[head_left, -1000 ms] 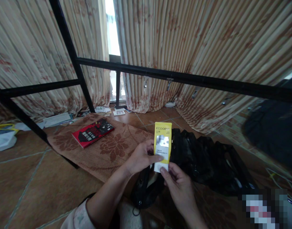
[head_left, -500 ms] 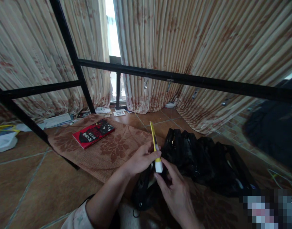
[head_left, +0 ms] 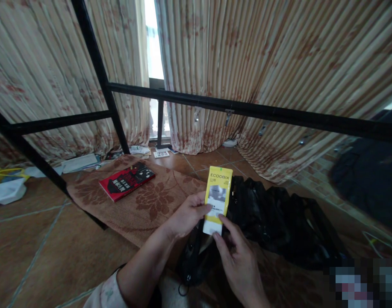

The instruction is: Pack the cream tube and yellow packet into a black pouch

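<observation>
A yellow and white squeeze tube (head_left: 219, 188) is held upright between my hands, its printed front towards me and its white cap at the bottom. My left hand (head_left: 188, 215) grips the tube's left side, thumb across the front. The thumb and index finger of my right hand (head_left: 239, 252) pinch its lower right edge by the cap; the other fingers curl underneath. Just below my hands lies an open black bag (head_left: 196, 269) with a zipper and a ring. More of the black bag's fabric (head_left: 272, 218) spreads out to the right.
A red and black book (head_left: 127, 182) lies on the brown patterned cloth (head_left: 170, 188). Black metal bars (head_left: 183, 97) cross in front of the curtains (head_left: 228, 51). Papers (head_left: 80, 162) rest along the curtain's foot, and a white container (head_left: 8, 190) stands at far left.
The tube has turned from edge-on to face me, showing its printed front. Both hands stay on it in nearly the same place.
</observation>
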The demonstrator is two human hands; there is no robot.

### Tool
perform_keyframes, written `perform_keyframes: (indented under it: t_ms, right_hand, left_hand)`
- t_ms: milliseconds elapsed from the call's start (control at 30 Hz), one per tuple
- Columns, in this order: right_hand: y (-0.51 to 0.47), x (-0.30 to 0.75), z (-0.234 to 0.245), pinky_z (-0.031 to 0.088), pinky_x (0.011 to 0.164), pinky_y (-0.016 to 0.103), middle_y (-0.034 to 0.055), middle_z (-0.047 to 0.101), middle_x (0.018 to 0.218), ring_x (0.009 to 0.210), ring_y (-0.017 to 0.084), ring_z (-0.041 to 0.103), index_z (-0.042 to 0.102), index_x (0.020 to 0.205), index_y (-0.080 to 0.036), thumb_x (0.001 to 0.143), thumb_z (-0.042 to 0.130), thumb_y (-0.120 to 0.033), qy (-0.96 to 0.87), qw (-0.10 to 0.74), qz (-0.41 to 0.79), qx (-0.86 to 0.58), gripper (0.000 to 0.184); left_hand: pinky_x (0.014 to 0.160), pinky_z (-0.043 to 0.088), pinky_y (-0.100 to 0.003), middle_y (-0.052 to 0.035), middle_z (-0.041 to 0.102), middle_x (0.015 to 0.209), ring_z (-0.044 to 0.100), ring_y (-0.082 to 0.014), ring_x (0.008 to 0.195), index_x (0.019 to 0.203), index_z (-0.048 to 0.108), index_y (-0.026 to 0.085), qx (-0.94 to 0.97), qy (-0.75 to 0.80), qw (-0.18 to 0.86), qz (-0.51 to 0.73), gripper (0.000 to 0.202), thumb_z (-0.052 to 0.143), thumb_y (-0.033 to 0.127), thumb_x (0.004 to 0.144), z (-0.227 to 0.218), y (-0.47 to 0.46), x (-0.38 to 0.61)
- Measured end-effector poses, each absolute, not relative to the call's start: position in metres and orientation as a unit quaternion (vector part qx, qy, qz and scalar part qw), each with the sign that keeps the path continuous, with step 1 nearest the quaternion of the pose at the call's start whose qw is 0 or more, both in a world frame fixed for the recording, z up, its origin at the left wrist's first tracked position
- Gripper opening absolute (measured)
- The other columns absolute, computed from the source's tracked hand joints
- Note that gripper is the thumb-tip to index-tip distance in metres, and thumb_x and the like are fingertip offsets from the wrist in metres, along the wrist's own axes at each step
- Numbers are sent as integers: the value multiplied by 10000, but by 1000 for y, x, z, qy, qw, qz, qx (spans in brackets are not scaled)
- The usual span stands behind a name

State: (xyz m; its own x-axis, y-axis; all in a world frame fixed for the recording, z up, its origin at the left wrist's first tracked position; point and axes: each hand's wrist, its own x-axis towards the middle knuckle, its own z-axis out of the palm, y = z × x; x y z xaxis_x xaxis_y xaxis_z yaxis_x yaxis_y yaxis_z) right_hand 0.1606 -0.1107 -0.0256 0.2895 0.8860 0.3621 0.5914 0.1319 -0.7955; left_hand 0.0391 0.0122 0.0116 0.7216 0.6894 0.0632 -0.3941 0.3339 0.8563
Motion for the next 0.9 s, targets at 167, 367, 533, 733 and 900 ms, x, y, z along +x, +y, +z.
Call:
perform_keyframes:
  t_ms: [167, 367, 533, 733, 900]
  right_hand:
    - [-110, 161, -28, 571, 922, 335, 81, 663, 1268, 1094, 215, 677, 574, 1332, -254, 962, 523, -361, -561, 492, 177, -642, 388]
    - [-110, 160, -28, 577, 920, 342, 89, 669, 1261, 1095, 222, 680, 589, 1323, -253, 957, 532, -369, -550, 497, 195, -642, 388]
    - [-110, 160, -28, 579, 908, 322, 69, 681, 1243, 1085, 211, 686, 595, 1317, -269, 948, 546, -374, -544, 498, 198, -646, 387]
    - [-110, 159, -25, 584, 874, 312, 75, 705, 1185, 1024, 214, 705, 624, 1286, -254, 939, 556, -378, -548, 499, 181, -646, 375]
    - [-110, 160, -27, 577, 887, 302, 59, 697, 1200, 1042, 202, 698, 613, 1292, -269, 944, 549, -380, -550, 494, 188, -647, 371]
  left_hand:
    - [734, 501, -272, -86, 738, 948, 678, -192, 795, 1089, 685, 132, 481, 164, 793, 336, 399, 779, 304, 742, 9, 12, 40]
    - [741, 505, -266, -84, 733, 982, 674, -189, 817, 1089, 687, 134, 496, 180, 778, 341, 386, 767, 278, 741, 9, 14, 41]
    - [734, 506, -278, -85, 732, 953, 676, -196, 809, 1061, 690, 127, 492, 186, 781, 337, 371, 764, 279, 731, 9, 14, 40]
    - [713, 514, -289, -84, 738, 918, 676, -187, 738, 1027, 706, 123, 482, 194, 788, 330, 351, 762, 264, 710, 9, 14, 39]
    - [703, 516, -283, -86, 744, 927, 672, -179, 726, 1024, 717, 120, 488, 200, 781, 333, 342, 753, 240, 705, 11, 14, 39]
